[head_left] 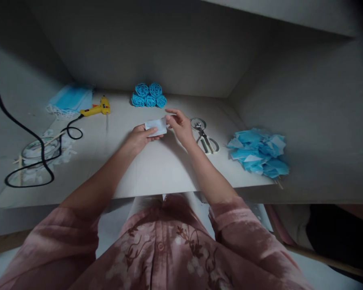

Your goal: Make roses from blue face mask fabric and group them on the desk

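Near the centre of the frame, the left hand (143,136) is pinching a small, pale, flat rectangular piece (156,127) between thumb and fingers; the right hand (179,125), loosely curled, is meeting its right edge, its grip unclear. Metal scissors with white handles (206,139) are lying just right.

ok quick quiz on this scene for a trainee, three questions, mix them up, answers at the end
1. Which item lies between the right hand and the crumpled blue bundle?
a) yellow glue gun
b) scissors
c) pile of face masks

2. True or false: the left hand is holding a small pale piece.

3. Fill in the number: the stack of blue rolls has ___ rolls in its bottom row.

Key: 1. b; 2. true; 3. three
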`<state>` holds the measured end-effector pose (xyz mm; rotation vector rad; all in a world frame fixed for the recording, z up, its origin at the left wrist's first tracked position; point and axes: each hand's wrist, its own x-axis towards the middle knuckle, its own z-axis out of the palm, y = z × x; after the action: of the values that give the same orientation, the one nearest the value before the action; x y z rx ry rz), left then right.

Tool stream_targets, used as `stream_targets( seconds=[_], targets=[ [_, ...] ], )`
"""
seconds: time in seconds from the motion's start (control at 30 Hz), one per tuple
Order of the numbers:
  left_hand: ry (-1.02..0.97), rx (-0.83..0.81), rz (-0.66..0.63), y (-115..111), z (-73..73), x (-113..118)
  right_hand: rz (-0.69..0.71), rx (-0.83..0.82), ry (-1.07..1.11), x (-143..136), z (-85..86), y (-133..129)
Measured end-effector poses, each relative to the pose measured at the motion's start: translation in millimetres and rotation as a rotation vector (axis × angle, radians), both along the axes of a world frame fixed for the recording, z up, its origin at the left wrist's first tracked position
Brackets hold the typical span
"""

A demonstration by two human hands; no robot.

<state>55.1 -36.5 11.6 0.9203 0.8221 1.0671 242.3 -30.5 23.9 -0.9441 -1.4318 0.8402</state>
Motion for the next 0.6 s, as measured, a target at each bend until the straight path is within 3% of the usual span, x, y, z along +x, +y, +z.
stream_targets(
  seconds=[0.1, 0.23, 0.47, 0.6],
  targets=[
    [-0.056, -0.002, 0.085, 0, 0.6, 2, -0.038, 0.05, -0.037, 10, 16.4, -6],
    [-0.1, 0.027, 0.104, -2, 3.4, 4, 0.094, 0.05, -0.273, 26, 32.3, -18],
    [-0.085, 0.036, 0.029, -8, 4.6, 8, 0.168, 0.002, -0.292, 33, 11.1, -32],
    [-0.068, 0.062, 0.012, -9, 1.0, 9, 0.173, 0.03, -0.306, 28, 10.0, -29]
  ],
)
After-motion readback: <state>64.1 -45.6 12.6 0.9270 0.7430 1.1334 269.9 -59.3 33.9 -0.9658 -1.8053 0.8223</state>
